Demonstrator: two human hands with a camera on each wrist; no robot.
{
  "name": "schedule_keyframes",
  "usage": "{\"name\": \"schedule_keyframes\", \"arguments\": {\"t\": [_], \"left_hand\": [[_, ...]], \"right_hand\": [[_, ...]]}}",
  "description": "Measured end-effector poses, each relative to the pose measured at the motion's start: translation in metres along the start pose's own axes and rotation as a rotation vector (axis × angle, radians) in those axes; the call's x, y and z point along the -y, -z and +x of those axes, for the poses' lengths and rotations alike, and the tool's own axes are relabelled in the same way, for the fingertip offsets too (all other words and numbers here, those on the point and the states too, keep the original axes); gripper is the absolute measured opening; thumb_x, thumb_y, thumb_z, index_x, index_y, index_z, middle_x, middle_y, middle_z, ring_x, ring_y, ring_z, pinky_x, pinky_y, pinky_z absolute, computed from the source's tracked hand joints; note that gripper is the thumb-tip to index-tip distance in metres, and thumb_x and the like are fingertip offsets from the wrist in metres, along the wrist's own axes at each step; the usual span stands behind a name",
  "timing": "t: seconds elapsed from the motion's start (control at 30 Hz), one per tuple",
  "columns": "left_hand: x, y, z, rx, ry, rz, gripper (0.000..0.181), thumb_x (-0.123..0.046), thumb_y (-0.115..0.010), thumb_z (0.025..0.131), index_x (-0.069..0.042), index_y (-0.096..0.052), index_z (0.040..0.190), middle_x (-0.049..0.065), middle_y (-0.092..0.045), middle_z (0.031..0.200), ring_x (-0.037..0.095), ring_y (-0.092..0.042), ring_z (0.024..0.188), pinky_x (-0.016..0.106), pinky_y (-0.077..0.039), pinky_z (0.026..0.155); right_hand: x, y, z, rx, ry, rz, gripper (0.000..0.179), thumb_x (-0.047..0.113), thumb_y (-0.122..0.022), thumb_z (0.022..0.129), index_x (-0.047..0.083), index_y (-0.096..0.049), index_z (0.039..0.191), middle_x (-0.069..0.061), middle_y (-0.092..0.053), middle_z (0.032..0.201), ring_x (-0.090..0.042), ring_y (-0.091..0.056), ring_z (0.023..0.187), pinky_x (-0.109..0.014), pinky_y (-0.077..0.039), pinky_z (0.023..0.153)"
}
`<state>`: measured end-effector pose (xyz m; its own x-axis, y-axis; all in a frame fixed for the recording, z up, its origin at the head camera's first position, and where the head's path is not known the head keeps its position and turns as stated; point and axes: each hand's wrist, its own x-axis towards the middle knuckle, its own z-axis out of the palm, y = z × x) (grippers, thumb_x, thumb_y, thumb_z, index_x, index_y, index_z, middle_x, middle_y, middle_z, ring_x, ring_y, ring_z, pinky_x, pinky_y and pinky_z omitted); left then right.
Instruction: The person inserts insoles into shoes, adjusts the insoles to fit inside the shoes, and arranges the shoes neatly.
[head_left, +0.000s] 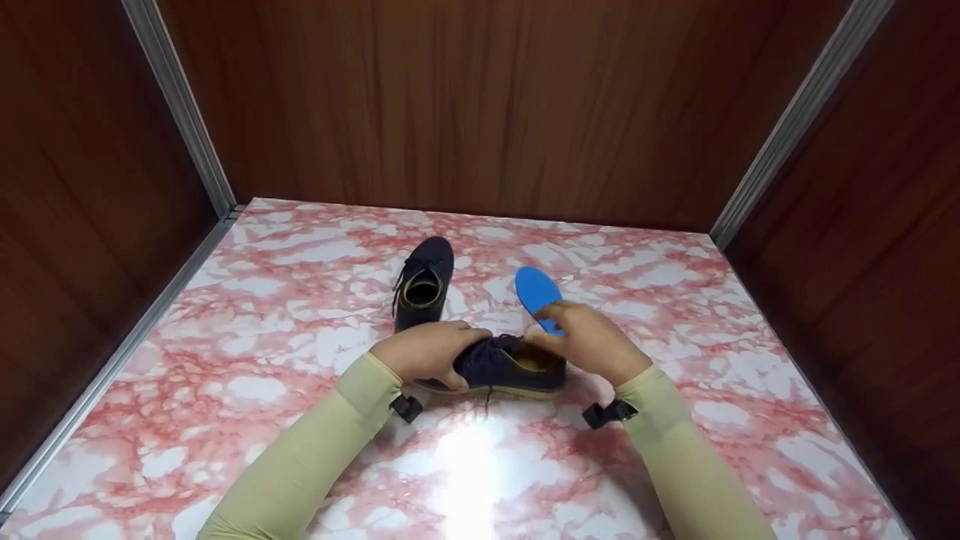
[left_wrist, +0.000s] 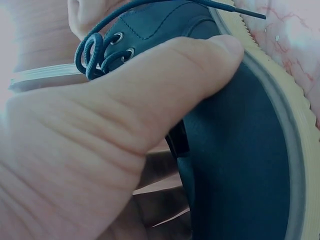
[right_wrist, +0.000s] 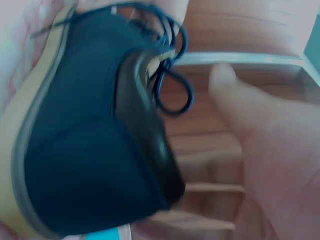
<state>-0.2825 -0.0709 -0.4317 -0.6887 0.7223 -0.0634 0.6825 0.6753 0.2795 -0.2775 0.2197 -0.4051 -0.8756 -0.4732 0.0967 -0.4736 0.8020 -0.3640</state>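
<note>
A dark blue lace-up shoe (head_left: 487, 369) lies crosswise on the tabletop, its toe to the left. My left hand (head_left: 427, 351) grips its front part; the left wrist view shows the thumb (left_wrist: 200, 67) along one side and the fingers beyond the other. At the heel end, my right hand (head_left: 600, 341) hovers by the shoe's opening, over the near end of a blue insole (head_left: 534, 289). In the right wrist view its thumb (right_wrist: 240, 97) stands apart from the shoe (right_wrist: 85, 145), and the blurred fingers are partly hidden behind the heel.
A matching dark shoe (head_left: 439, 255) stands beyond my left hand, toe pointing away, with its near end partly covered by that hand. Brown wood-grain panels (head_left: 480, 105) with metal edging (head_left: 184, 112) enclose the red-and-white marbled tabletop (head_left: 300, 270) on three sides.
</note>
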Motion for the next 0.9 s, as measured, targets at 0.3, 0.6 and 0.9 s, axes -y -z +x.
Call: {"name": "schedule_keyframes", "arguments": {"t": [0.3,0.6,0.9], "left_hand": [[0.001,0.001,0.002,-0.002,-0.004,0.025,0.089,-0.033,-0.092,0.089,-0.014,-0.048,0.165,0.015,-0.064,0.153,0.034,-0.066,0.139,0.048,-0.051,0.121],[0.000,0.001,0.001,0.001,-0.005,0.021,0.090,-0.033,-0.092,0.089,-0.013,-0.048,0.165,0.015,-0.064,0.152,0.035,-0.066,0.137,0.047,-0.051,0.120],[-0.001,0.001,0.000,0.011,0.003,0.009,0.091,-0.033,-0.091,0.089,-0.013,-0.047,0.166,0.016,-0.063,0.155,0.036,-0.066,0.139,0.049,-0.051,0.121]], "right_hand": [[-0.024,-0.010,0.007,-0.116,-0.136,-0.247,0.050,0.032,-0.081,0.101,0.002,-0.072,0.140,-0.026,-0.070,0.139,-0.043,-0.076,0.117,-0.058,-0.062,0.101],[-0.036,-0.023,0.009,0.071,-0.160,-0.259,0.040,0.015,-0.065,0.109,0.010,-0.068,0.148,-0.026,-0.067,0.148,-0.048,-0.069,0.131,-0.063,-0.057,0.110],[-0.045,-0.029,0.011,0.046,-0.149,-0.278,0.019,0.006,-0.081,0.095,0.005,-0.079,0.114,-0.016,-0.073,0.103,-0.029,-0.071,0.089,-0.053,-0.062,0.086]]}}
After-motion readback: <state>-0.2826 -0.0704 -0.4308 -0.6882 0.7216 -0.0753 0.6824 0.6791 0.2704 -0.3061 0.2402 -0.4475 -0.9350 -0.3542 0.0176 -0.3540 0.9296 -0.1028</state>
